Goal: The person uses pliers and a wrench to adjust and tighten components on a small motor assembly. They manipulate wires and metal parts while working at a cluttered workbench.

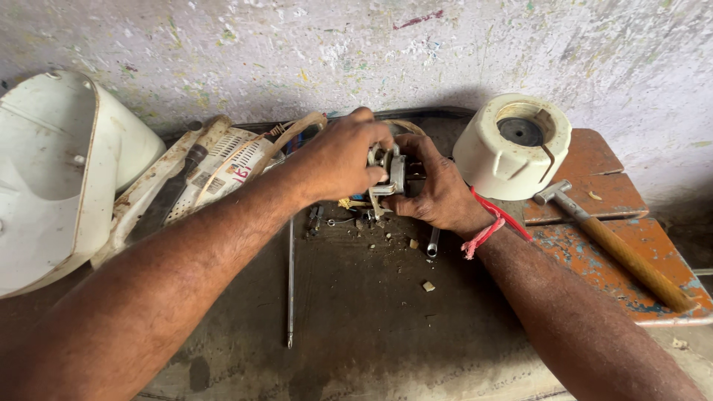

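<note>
Head view: small metal motor part (392, 172) held just above the counter (356, 312), centre frame. Left hand (342, 160) clamps its top, fingers clenched on it; right hand (438, 194) cups it from 4 o'clock, fingers wrapped round. Step looks like working the part apart; next move likely needs a firm twist or pull. White round housing (512, 145) at 2 o'clock, hammer (613, 245) at 3, thin rod (290, 282) at 7.

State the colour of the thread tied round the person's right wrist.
Red; the thread on the right hand shows clearly in the head view.
</note>
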